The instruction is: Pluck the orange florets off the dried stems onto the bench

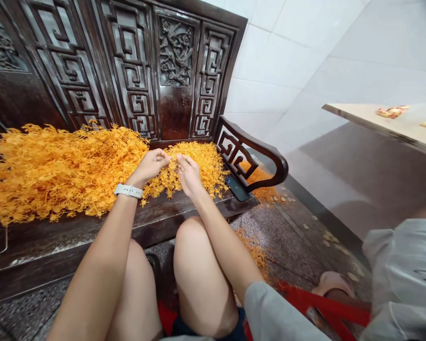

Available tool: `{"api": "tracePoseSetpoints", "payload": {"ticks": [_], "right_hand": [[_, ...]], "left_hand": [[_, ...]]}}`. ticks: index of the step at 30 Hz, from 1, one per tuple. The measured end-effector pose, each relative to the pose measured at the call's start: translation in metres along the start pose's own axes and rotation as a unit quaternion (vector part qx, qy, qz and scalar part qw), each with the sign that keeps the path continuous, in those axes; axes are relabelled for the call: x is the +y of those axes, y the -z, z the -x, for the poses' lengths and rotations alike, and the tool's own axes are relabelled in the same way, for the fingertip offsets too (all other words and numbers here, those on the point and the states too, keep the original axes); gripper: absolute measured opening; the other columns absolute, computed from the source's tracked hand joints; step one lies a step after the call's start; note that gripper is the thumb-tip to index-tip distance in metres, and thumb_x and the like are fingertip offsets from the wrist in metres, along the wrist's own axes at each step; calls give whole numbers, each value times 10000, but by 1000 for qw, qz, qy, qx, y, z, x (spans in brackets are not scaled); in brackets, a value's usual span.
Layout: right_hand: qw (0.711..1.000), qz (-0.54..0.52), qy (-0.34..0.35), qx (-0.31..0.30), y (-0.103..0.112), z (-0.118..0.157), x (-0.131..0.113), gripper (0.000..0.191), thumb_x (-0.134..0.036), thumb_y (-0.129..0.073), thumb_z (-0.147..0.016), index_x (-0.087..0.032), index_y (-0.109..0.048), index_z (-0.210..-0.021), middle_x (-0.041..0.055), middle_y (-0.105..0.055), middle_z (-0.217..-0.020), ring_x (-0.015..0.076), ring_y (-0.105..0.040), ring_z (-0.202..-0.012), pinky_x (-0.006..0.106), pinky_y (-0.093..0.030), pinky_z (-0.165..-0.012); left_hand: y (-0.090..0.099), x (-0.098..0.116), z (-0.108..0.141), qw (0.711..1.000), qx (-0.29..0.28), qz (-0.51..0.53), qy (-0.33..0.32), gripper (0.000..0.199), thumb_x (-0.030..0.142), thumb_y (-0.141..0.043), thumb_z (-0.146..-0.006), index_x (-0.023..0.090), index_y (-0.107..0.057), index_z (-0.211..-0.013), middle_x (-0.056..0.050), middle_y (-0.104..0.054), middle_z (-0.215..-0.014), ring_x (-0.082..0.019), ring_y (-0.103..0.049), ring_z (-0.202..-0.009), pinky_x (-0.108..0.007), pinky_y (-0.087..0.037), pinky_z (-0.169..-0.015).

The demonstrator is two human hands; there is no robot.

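1. Dark carved wooden bench (pixel 175 52), with fretwork back panels and a floral relief, spans the left and centre of the view; white tiled wall (pixel 280 61) stands behind and to the right.
2. Heap of dried orange sprigs (pixel 67 166) lies along the bench seat, running from the left frame edge, which cuts it off, to just beside the armrest. Strands are fine, branching and densely tangled.
3. Left hand (pixel 151 166), palm down, fingers curled into the heap, wrist bent; white-strapped watch (pixel 128 191) on the wrist. Fingertips are hidden; any hold cannot be confirmed.
4. Right hand (pixel 189 174), just beside the left, palm down, fingers bunched at the sprigs. Any hold cannot be confirmed.
5. Black phone (pixel 237 187) lies on the seat near the armrest. Loose orange bits are scattered on the speckled floor (pixel 291 237).
6. Far right: pale table (pixel 404 125) bearing orange pieces (pixel 392 112); another person's grey shirt (pixel 401 279), cut off by the frame.
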State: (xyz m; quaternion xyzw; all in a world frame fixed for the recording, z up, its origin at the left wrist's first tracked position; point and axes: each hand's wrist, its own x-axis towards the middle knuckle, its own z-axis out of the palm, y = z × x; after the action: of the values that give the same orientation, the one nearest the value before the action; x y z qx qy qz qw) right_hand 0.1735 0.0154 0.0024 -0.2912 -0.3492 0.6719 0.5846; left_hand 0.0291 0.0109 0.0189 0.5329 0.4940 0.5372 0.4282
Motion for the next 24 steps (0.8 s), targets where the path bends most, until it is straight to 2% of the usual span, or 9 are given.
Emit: {"api": "tracePoseSetpoints", "payload": {"ticks": [4, 8, 11, 13, 15, 19, 24], "right_hand": [[993, 103, 57, -6, 2, -1, 5, 406, -266, -958, -625, -182, -707, -933, -12, -706, -858, 125, -635, -808, 271, -518, -789], [987, 137, 79, -4, 4, -4, 9, 420, -315, -971, -597, -182, -690, -879, -11, -711, -824, 133, -635, -782, 291, -518, -789], [986, 146, 81, -7, 4, -2, 7, 311, -299, -920, -679, -176, -690, -849, -14, -711, -785, 121, -620, -737, 278, -505, -754], [986, 150, 72, -9, 3, 0, 5, 250, -275, -886, -724, -174, -684, -831, -18, -702, -754, 114, -607, -706, 270, -496, -730], [986, 153, 65, -11, 2, 1, 3, 234, -266, -878, -739, -176, -675, -811, -24, -688, -726, 111, -597, -687, 265, -487, -715], [983, 166, 69, -27, 3, 2, 2, 265, -300, -889, -732, -184, -654, -776, -39, -665, -686, 108, -573, -660, 260, -459, -688], [969, 209, 80, -102, 7, 2, 6, 287, -362, -860, -755, -189, -631, -736, -45, -640, -638, 110, -548, -620, 265, -410, -652]], "left_hand": [[-3, 2, 1, 999, 12, 30, 26, 221, 252, -830, -724, 161, -646, -807, -4, -647, -651, -136, -580, -607, -268, -443, -639], [-3, 3, 2, 998, 18, 52, 37, 175, 231, -786, -762, 175, -623, -794, -4, -644, -662, -147, -600, -602, -274, -457, -628], [0, 5, 3, 997, 4, 68, 39, 226, 336, -801, -783, 170, -649, -761, -21, -639, -698, -140, -585, -611, -274, -454, -618], [2, 7, 4, 996, -32, 69, 43, 347, 474, -821, -788, 173, -656, -735, -25, -621, -695, -136, -560, -597, -274, -431, -589], [4, 9, 5, 997, -44, 49, 32, 451, 577, -852, -750, 177, -648, -703, -8, -573, -637, -126, -511, -554, -274, -397, -556], [3, 8, 5, 999, 0, 30, -13, 518, 639, -901, -674, 171, -677, -675, 27, -475, -550, -103, -420, -521, -269, -360, -535], [8, 5, 5, 1000, 13, 11, 12, 549, 683, -891, -666, 156, -773, -768, 27, -481, -527, -87, -347, -495, -269, -256, -496]]}}
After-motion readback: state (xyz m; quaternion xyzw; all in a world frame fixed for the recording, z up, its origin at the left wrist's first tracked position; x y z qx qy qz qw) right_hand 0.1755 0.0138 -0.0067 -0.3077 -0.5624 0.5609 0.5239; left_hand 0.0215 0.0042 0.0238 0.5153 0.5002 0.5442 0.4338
